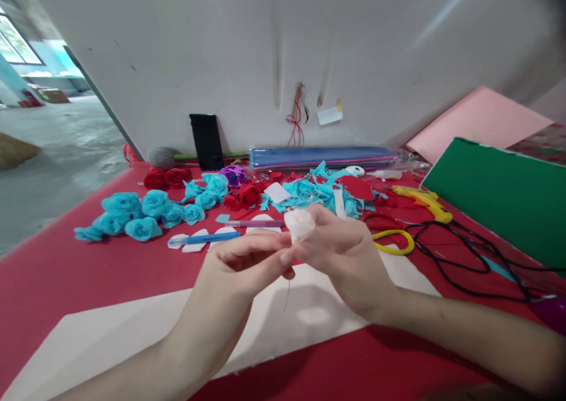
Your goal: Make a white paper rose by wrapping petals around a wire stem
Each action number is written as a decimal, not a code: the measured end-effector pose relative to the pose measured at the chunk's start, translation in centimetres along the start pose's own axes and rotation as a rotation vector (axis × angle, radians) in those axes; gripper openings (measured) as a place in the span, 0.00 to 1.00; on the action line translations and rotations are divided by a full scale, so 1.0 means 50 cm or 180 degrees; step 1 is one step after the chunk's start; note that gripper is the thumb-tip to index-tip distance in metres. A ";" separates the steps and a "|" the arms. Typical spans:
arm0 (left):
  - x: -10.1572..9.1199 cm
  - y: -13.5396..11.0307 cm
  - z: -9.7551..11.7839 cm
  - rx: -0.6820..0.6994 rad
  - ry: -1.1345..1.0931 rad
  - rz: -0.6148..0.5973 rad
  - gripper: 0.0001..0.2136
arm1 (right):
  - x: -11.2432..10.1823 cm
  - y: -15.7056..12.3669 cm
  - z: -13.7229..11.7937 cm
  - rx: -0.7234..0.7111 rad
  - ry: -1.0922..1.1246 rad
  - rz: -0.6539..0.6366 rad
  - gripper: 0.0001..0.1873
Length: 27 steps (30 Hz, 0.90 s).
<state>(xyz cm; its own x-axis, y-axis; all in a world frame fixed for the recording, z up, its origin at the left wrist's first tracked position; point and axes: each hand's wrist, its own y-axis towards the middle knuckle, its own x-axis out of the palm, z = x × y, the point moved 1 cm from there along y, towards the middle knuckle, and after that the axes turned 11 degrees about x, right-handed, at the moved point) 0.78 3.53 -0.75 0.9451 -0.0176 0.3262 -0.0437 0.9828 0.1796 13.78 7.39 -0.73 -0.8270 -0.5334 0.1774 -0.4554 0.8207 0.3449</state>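
Note:
A small white paper flower is pinched between my two hands over the middle of the table. My left hand is closed at its base, thumb and fingertips together. Around its right side, the fingers of my right hand are closed too. A thin wire or thread hangs below the fingertips. Under my hands lies a long white paper sheet. Beyond them are white paper petals, partly covered by a blue pen and a purple pen.
Blue paper roses and red ones sit at the left and centre, beside blue scraps. On the right are yellow-handled scissors, a yellow glue gun, its black cord and a green board. A phone leans at the back.

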 end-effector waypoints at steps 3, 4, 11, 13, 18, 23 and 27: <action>-0.004 0.002 -0.001 0.0090 0.0145 -0.0028 0.03 | 0.006 -0.008 -0.007 -0.0136 -0.0539 0.0329 0.05; -0.005 0.003 -0.002 0.0111 0.0189 -0.0034 0.03 | 0.008 -0.011 -0.009 -0.0195 -0.0687 0.0422 0.05; -0.008 0.003 -0.019 0.0212 0.0325 0.0049 0.02 | 0.015 -0.021 -0.005 -0.0606 -0.1420 0.0708 0.07; -0.007 0.000 -0.026 0.0195 0.0330 0.0114 0.03 | 0.015 -0.022 0.000 -0.0502 -0.1504 0.0676 0.09; -0.002 -0.006 -0.050 -0.0017 0.0385 0.0029 0.06 | 0.009 -0.014 -0.002 -0.0282 -0.1520 0.0631 0.11; -0.001 -0.011 -0.080 -0.0286 0.0681 -0.0223 0.09 | -0.005 0.001 -0.024 -0.0258 -0.1746 0.0824 0.10; 0.001 -0.017 -0.089 -0.0327 0.1078 -0.0556 0.09 | -0.023 0.013 -0.030 -0.0144 -0.1531 0.0772 0.09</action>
<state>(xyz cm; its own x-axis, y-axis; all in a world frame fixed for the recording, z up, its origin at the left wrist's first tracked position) 2.32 3.52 -4.99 0.9895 -0.1414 -0.0288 0.1437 0.9839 0.1059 14.92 8.25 0.65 -0.9691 -0.1671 -0.1814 -0.2267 0.8934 0.3879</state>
